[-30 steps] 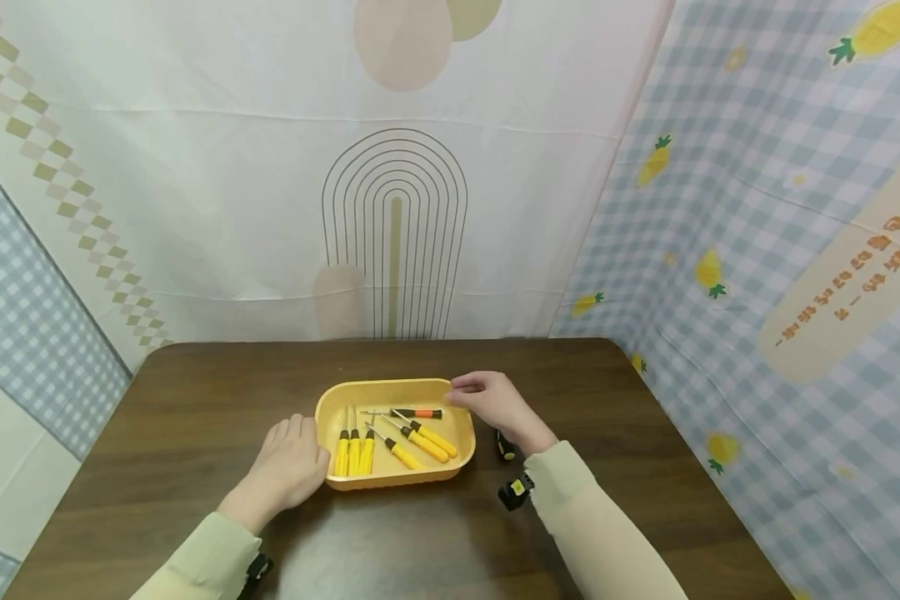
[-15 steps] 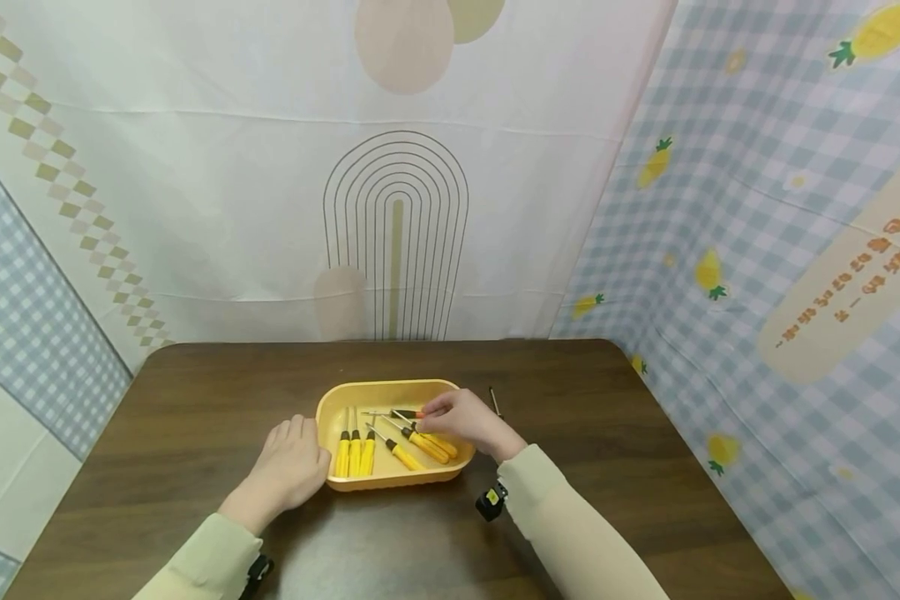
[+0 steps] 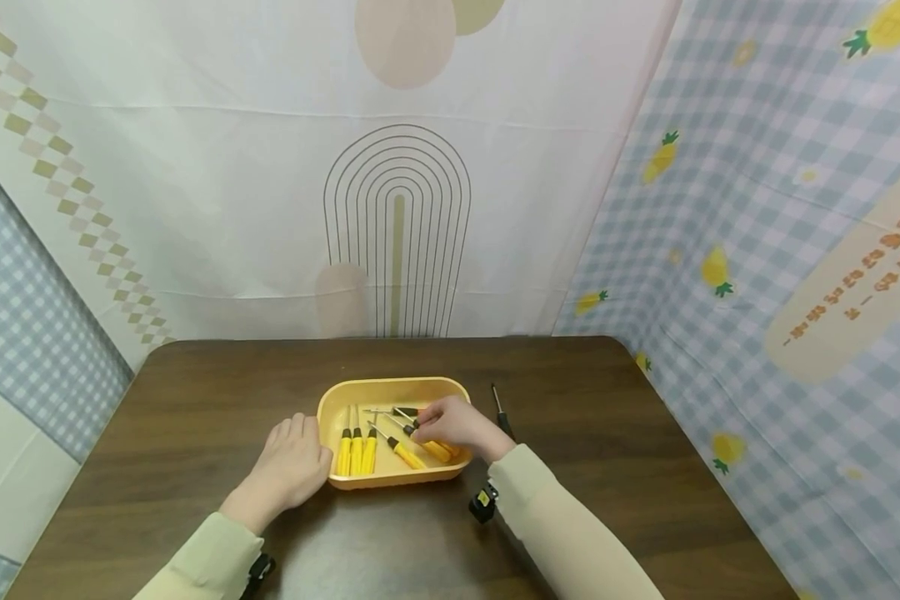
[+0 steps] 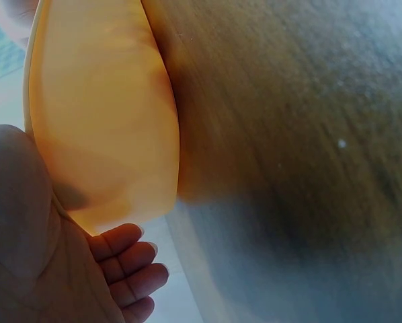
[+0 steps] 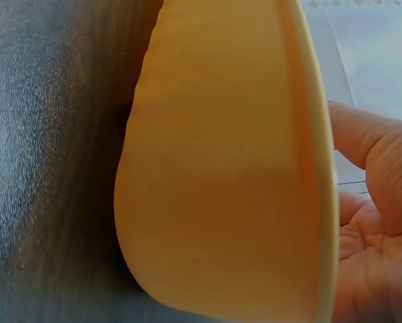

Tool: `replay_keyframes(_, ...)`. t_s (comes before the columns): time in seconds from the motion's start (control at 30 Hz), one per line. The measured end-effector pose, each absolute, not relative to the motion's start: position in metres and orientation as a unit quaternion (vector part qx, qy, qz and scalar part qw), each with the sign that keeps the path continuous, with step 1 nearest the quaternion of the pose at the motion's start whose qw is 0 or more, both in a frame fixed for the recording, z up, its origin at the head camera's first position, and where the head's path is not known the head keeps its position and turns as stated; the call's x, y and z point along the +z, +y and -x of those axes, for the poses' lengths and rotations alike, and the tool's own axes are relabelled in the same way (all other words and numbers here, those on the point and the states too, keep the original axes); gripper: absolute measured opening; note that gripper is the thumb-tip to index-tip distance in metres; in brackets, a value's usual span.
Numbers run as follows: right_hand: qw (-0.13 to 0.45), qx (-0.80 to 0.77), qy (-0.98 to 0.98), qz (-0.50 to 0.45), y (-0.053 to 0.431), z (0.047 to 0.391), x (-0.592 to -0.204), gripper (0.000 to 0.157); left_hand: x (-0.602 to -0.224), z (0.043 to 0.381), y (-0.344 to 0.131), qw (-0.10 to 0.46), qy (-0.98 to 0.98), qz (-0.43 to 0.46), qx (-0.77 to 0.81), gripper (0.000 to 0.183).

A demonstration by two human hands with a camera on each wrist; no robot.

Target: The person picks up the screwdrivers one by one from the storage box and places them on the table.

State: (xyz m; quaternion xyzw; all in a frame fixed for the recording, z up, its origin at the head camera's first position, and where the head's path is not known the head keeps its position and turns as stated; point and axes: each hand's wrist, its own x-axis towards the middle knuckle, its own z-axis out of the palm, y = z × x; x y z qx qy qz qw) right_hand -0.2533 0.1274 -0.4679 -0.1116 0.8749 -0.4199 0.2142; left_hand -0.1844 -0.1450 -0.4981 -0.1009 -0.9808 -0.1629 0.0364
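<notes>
A shallow yellow tray [image 3: 367, 387] holds several small screwdrivers. At its left end my left hand [image 3: 288, 462] grips the wall; in the left wrist view the thumb [image 4: 16, 195] lies at the rim and the fingers [image 4: 137, 279] are past the end. My right hand [image 3: 457, 427] reaches over the right side, thumb and fingertips pinching a yellow-handled screwdriver [image 3: 438, 451] near its black collar. Right beside the fingertips is a screwdriver with a black and orange handle [image 3: 405, 412], partly covered. In the right wrist view the tray wall [image 5: 221, 168] hides the right fingertips.
A black-handled screwdriver [image 3: 502, 417] lies on the dark wooden table [image 3: 607, 467], right of the tray. Three yellow-handled screwdrivers [image 3: 357, 454] stand side by side at the tray's left. A patterned curtain [image 3: 255, 208] hangs behind the table, a checked one [image 3: 742, 192] at right.
My right hand has moved left and down from the tray's right rim onto the screwdrivers inside. The screwdriver on the table has come into fuller view. My left hand stays put.
</notes>
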Motion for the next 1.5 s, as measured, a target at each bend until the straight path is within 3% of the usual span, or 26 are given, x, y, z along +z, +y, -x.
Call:
replay_keyframes(0.27, 0.198, -0.406, 0.884, 0.118, 0.122, 0.254, -0.471, 0.036, -0.496, 0.184, -0.144, 0.042, -0.981, 0.100, -0.163, 0.032)
replay_keyframes(0.43, 0.186, -0.400, 0.889, 0.123, 0.116, 0.252, -0.475, 0.011, -0.497, 0.184, -0.144, 0.038, -0.981, 0.098, -0.163, 0.033)
replay_keyframes(0.57, 0.160, -0.391, 0.898, 0.123, 0.112, 0.251, -0.478, 0.010, -0.498, 0.185, -0.144, 0.033, -0.981, 0.096, -0.165, 0.034)
replay_keyframes(0.8, 0.112, -0.331, 0.924, 0.156, 0.106, 0.249, -0.487, 0.039, -0.498, 0.185, -0.144, 0.027, -0.981, 0.095, -0.167, 0.035)
replay_keyframes(0.97, 0.116, -0.313, 0.932, 0.140, 0.103, 0.247, -0.490, 0.040, -0.498, 0.186, -0.144, 0.023, -0.981, 0.093, -0.166, 0.035)
replay_keyframes(1.1, 0.119, -0.304, 0.937, 0.123, 0.103, 0.247, -0.489, 0.033, -0.498, 0.185, -0.143, 0.020, -0.982, 0.092, -0.167, 0.035)
replay_keyframes(1.27, 0.116, -0.301, 0.940, 0.115, 0.103, 0.247, -0.487, 0.010, -0.498, 0.185, -0.144, 0.023, -0.981, 0.094, -0.166, 0.035)
replay_keyframes(1.5, 0.120, -0.305, 0.937, 0.121, 0.103, 0.247, -0.487, 0.004, -0.496, 0.184, -0.143, 0.018, -0.981, 0.089, -0.169, 0.036)
